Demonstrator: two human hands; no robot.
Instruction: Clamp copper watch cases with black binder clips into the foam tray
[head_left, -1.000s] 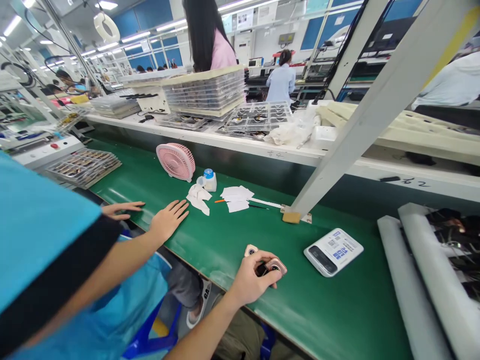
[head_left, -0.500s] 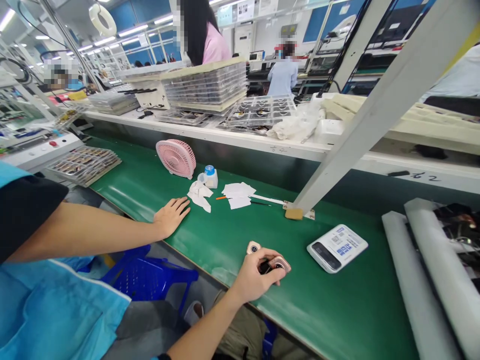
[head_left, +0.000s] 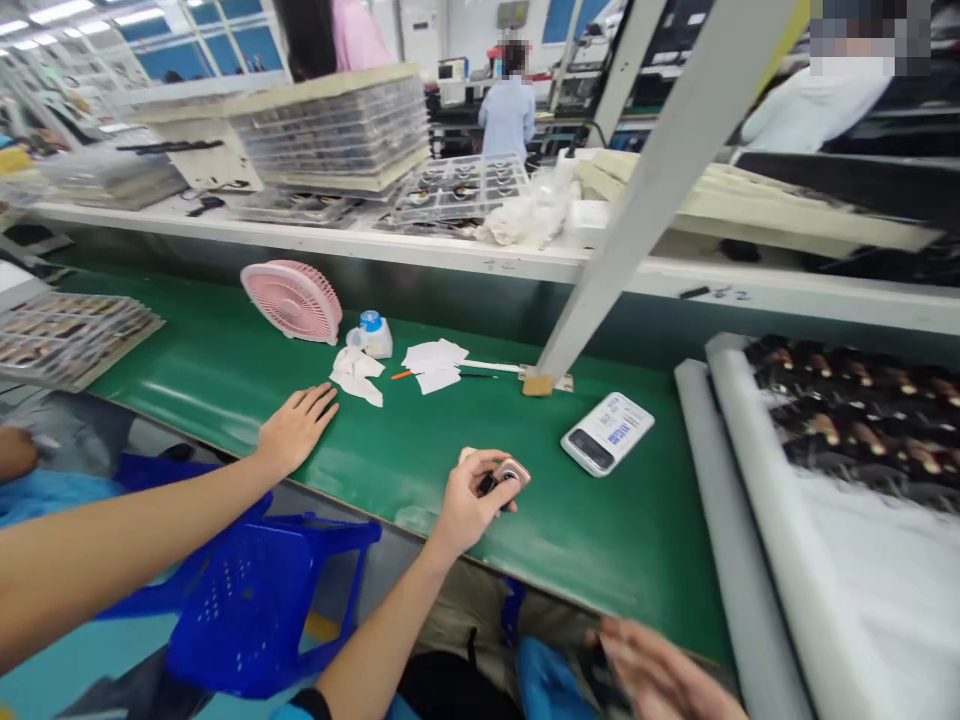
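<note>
My left hand (head_left: pixel 469 505) reaches in from the bottom middle, its fingers and thumb closed around a small rose-gold part (head_left: pixel 516 471) with a round dark disc. Something black shows between the fingers; the rest is hidden by them. The part is held just above the green tabletop (head_left: pixel 360 450), near its front edge. At the bottom right, blurred by motion, my right hand (head_left: pixel 667 665) is beyond the table edge. Its fingers are too smeared to tell what they hold. A white digital scale (head_left: pixel 609 433) lies to the right of my left hand.
A co-worker's hand (head_left: pixel 296 430) rests flat on the table at left, by crumpled white tissue (head_left: pixel 358 375). Behind are a pink fan (head_left: pixel 292 300), a blue-capped bottle (head_left: pixel 375 337) and paper pieces (head_left: pixel 435 363). A white post (head_left: pixel 637 200) slants across; foam-edged trays (head_left: pixel 795 500) stand right.
The view has swung right, so the table things appear shifted left and up. My right hand has come into view at the bottom right. My left hand still grips the rose-gold part.
</note>
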